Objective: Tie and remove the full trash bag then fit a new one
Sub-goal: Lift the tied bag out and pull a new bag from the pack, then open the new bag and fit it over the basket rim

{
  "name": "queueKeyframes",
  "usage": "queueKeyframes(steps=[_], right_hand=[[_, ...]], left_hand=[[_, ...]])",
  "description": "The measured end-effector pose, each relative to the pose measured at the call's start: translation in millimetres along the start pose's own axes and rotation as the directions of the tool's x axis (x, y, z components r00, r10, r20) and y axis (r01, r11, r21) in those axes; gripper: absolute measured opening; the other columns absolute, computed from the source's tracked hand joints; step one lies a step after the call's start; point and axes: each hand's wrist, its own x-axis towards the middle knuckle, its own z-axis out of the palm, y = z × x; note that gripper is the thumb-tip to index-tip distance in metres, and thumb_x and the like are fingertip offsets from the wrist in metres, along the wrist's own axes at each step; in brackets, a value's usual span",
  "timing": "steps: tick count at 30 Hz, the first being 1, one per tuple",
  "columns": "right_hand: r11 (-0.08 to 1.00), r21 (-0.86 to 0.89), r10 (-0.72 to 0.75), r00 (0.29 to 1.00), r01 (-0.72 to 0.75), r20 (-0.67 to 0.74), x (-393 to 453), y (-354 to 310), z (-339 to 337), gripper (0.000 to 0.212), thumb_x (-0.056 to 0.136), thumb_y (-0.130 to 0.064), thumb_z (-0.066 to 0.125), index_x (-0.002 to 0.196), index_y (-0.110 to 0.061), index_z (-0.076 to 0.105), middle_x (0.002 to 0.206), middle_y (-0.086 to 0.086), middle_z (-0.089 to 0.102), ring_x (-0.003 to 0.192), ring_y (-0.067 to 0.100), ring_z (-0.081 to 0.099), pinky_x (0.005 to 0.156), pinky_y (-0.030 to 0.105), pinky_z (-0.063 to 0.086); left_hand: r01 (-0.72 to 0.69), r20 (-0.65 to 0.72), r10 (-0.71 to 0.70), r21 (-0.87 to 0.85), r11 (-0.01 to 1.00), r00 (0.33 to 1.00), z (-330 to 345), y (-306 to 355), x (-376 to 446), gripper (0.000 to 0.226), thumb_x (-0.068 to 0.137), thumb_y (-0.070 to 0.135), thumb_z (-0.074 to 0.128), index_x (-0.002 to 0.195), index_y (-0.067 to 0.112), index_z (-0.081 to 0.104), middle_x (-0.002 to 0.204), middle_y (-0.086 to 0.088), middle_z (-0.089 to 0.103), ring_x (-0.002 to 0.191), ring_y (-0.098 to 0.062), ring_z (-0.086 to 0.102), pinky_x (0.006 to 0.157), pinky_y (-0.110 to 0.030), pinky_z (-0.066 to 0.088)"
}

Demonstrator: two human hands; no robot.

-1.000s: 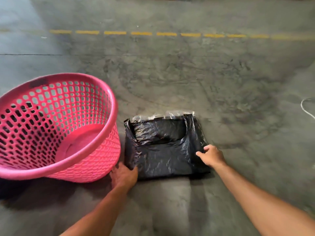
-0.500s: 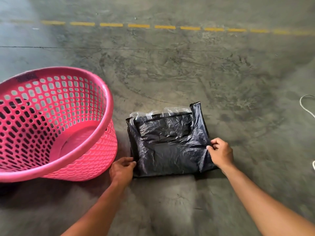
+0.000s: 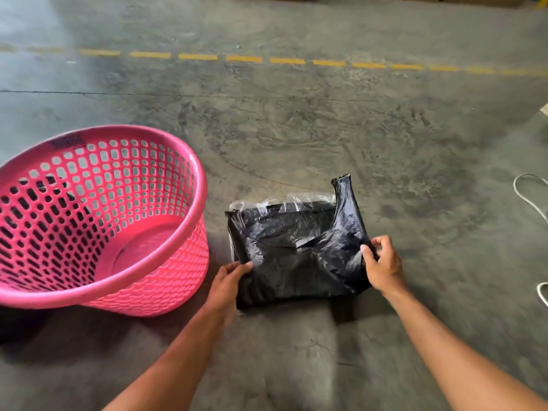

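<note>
The basket [image 3: 98,221] stands on the floor [image 3: 296,129], left of the folded bags [image 3: 296,250]. A dashed line [image 3: 243,58] runs behind both; a cord [image 3: 530,200] lies far right.

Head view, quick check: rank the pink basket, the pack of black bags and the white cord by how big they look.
1. Pink basket, clearly largest.
2. Pack of black bags, flat on the floor beside it, about half as wide.
3. White cord, thin and cut off by the right edge, so its full extent is unsure.
</note>
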Motion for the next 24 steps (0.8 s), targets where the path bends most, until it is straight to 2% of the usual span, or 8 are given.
queueKeyframes(steps=[2,4,6,9,13,17,20,24], right_hand=[[0.942,0.286,0.160,0.984,-0.174,0.072,1.1,-14.1,-2.5,0.008,0.096,-0.011,0.061,0.101,-0.005,0.058,0.085,0.007,0.064,0.095,0.033,0.062,0.067,0.021,0.046],[0.683,0.596,0.283,0.905,-0.422,0.316,0.5,-33.6,-12.7,0.013,0.096,-0.016,0.059,0.103,-0.008,0.067,0.090,0.009,0.071,0.100,0.034,0.067,0.077,0.024,0.051],[0.459,0.601,0.302,0.751,-0.655,0.587,-7.0,-55.9,-31.2,0.028,0.093,-0.025,0.057,0.108,-0.008,0.073,0.096,0.011,0.077,0.091,0.030,0.073,0.082,0.035,0.057],[0.497,0.504,0.218,0.664,-0.706,0.716,-16.3,-81.5,-49.3,0.042,0.086,-0.016,0.057,0.124,-0.005,0.068,0.099,0.014,0.078,0.083,0.027,0.076,0.078,0.038,0.063],[0.581,0.610,0.104,0.792,-0.540,0.602,-16.3,-122.2,-62.6,0.050,0.088,-0.005,0.061,0.134,0.012,0.052,0.126,0.033,0.065,0.084,0.031,0.076,0.083,0.047,0.062],[0.777,0.623,-0.163,0.929,-0.087,0.333,-11.4,-189.0,-85.4,0.016,0.100,-0.015,0.053,0.099,-0.012,0.068,0.094,0.007,0.078,0.084,0.020,0.073,0.090,0.043,0.056],[0.874,0.402,-0.317,0.947,0.273,0.045,2.4,-237.4,-95.3,0.030,0.092,-0.043,0.054,0.101,-0.017,0.067,0.099,0.002,0.075,0.097,0.025,0.071,0.094,0.050,0.056],[0.823,0.434,-0.370,0.926,0.366,-0.080,7.9,-313.6,-94.1,0.027,0.087,-0.045,0.051,0.097,-0.022,0.060,0.097,0.002,0.069,0.094,0.023,0.066,0.092,0.047,0.055]], left_hand=[[0.183,0.158,-0.174,-0.044,0.982,0.972,5.8,18.3,-13.4,0.059,0.066,0.023,0.089,0.115,-0.004,0.070,0.111,-0.027,0.074,0.102,-0.040,0.073,0.096,-0.052,0.058],[0.253,0.253,-0.241,-0.017,0.967,0.937,12.9,33.6,-25.7,0.050,0.070,0.017,0.084,0.114,0.000,0.073,0.100,-0.021,0.077,0.082,-0.031,0.077,0.080,-0.043,0.062],[0.272,0.315,-0.241,-0.059,0.960,0.918,24.7,46.4,-36.0,0.043,0.079,0.012,0.078,0.119,0.000,0.072,0.099,-0.017,0.076,0.075,-0.025,0.076,0.073,-0.036,0.062],[0.118,0.268,-0.094,-0.075,0.990,0.959,47.0,68.6,-45.9,0.034,0.083,0.009,0.072,0.115,-0.002,0.073,0.091,-0.015,0.078,0.069,-0.022,0.075,0.066,-0.033,0.063],[-0.250,0.344,0.196,0.119,0.961,0.918,80.8,115.1,-78.1,0.018,0.092,0.000,0.063,0.096,0.018,0.066,0.088,-0.007,0.073,0.078,-0.020,0.070,0.076,-0.036,0.057],[-0.711,0.529,0.492,0.380,0.592,0.692,98.7,175.6,-101.3,0.048,0.088,0.016,0.061,0.135,0.017,0.051,0.122,-0.003,0.067,0.120,-0.021,0.061,0.111,-0.039,0.046],[-0.814,0.580,0.584,0.503,0.292,0.568,101.2,231.0,-121.2,0.070,0.083,0.024,0.056,0.149,0.014,0.037,0.136,-0.010,0.063,0.131,-0.026,0.055,0.109,-0.033,0.042],[-0.825,0.587,0.648,0.553,0.117,0.486,83.1,298.3,-147.2,0.063,0.088,0.014,0.056,0.148,0.012,0.038,0.120,-0.002,0.058,0.119,-0.018,0.055,0.092,-0.019,0.038]])
